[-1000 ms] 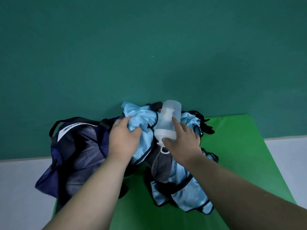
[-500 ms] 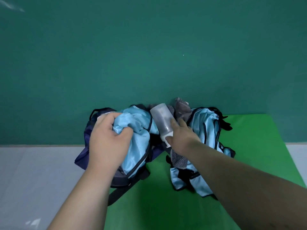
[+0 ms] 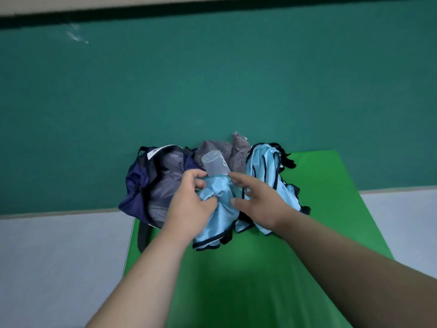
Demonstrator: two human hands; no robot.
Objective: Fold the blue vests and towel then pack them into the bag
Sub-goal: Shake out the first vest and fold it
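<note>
The bag [image 3: 142,188] lies left of the left hand [image 3: 189,204], whose fingers pinch a crumpled blue vest [image 3: 220,216]; the towel [image 3: 216,147] sits just beyond them. The right hand [image 3: 260,202] hovers, fingers spread wide. Folding has not begun, I judge; next, spread that vest flat.

We see the navy bag [image 3: 142,188] gaping open at left. Light-blue vests [image 3: 217,216] lie crumpled beside it, with the grey towel [image 3: 218,147] bunched behind.

Bag [image 3: 137,185] left, vests [image 3: 267,171] right, bottle [image 3: 216,164] between them, towel [image 3: 238,155] behind, all on table [image 3: 319,209].
</note>
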